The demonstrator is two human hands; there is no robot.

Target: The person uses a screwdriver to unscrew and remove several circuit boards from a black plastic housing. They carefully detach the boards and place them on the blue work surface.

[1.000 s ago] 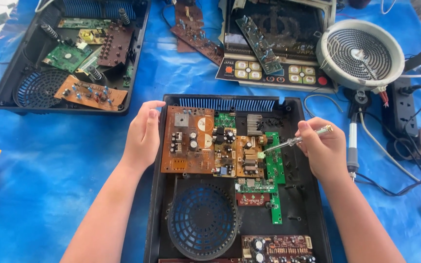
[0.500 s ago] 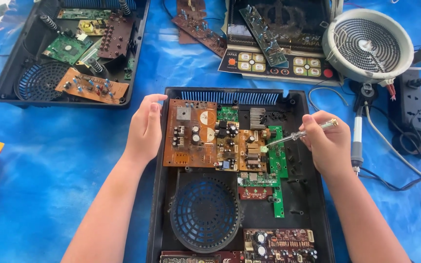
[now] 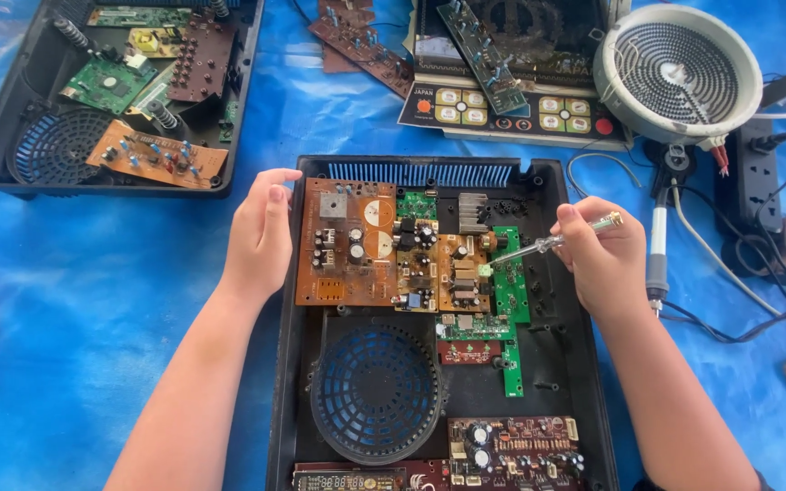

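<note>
The right hand (image 3: 604,259) is pinching a slim clear-handled screwdriver (image 3: 552,241) between thumb and fingers, its tip pointing toward nine o'clock and touching the right edge of the brown circuit board (image 3: 384,244), just beside the green board (image 3: 505,286). The left hand (image 3: 259,238) is resting flat and loosely open, holding nothing, with its fingers pressing against the brown board's nine o'clock edge. That board is lying in the upper half of the black plastic housing (image 3: 297,364), at twelve o'clock from the round fan grille (image 3: 377,391). The risk I see is the tip skidding off its small target, because the tool is being held well back on the handle and at a shallow angle; a skid could be scraping across the crowded capacitors or jabbing toward the bracing fingers opposite. The board, seemingly loose, could also be tipping up under sideways pressure. The soldering iron (image 3: 657,245) lying at three o'clock of the right hand could be getting nudged by the wrist.
</note>
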